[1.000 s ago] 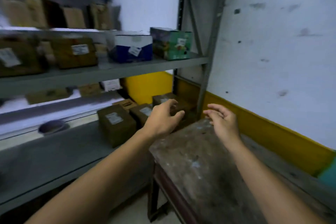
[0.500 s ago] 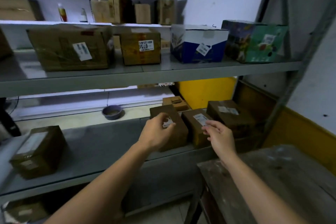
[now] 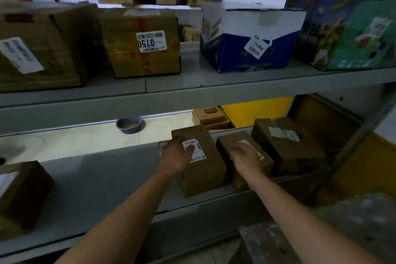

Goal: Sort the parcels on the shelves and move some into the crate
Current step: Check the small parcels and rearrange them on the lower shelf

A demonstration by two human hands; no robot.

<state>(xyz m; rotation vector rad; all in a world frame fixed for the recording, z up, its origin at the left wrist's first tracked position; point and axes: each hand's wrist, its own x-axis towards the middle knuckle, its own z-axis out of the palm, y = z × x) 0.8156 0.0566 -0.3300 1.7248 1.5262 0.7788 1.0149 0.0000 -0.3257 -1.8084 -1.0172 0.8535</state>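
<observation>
Grey metal shelves (image 3: 120,182) in a dim storeroom hold taped cardboard parcels; no crate is in view, so moving looks not yet begun. Left hand (image 3: 176,154) rests on a matte brown parcel (image 3: 203,169), fingers loosely spread over its white label. Right hand (image 3: 246,157) hovers over the neighbouring boxy parcel (image 3: 232,146), fingers relaxed, gripping nothing.

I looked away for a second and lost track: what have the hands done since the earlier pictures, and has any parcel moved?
Both hands left the worn wooden table and reached forward to the lower grey metal shelf. The left hand now rests on the taller brown cardboard parcel, the right hand on the lower brown parcel beside it. Neither is lifted. The parcels and the small purple bowl stayed put.
</observation>
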